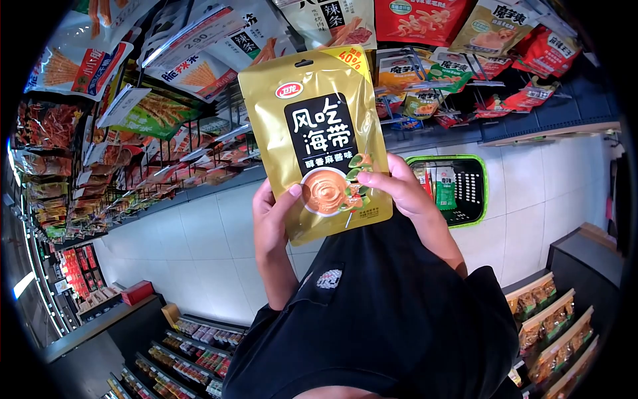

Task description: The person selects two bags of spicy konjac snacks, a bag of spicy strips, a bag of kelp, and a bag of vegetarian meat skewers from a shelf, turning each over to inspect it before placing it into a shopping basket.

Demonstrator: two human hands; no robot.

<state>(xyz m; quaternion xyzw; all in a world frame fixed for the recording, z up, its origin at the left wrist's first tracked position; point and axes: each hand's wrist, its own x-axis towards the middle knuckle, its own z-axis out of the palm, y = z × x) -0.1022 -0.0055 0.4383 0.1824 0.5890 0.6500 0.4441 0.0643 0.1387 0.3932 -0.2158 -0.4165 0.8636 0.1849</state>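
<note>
A gold snack bag (272, 126) with a black label, white characters and a picture of a sauce bowl faces me, upright and slightly tilted. My left hand (274, 211) grips its lower left edge, thumb on the front and fingers behind. At the lower right edge my right hand (403, 189) pinches it the same way, with the thumb over the printed green pieces. A hanging hole shows at the bag's top, and a yellow corner reads 40%.
Racks of hanging snack bags (159, 110) fill the left and top. A black basket with a green rim (486, 193) stands on the tiled floor (199, 233) at the right, holding a few packets. Low product shelves (555, 326) stand behind on both sides.
</note>
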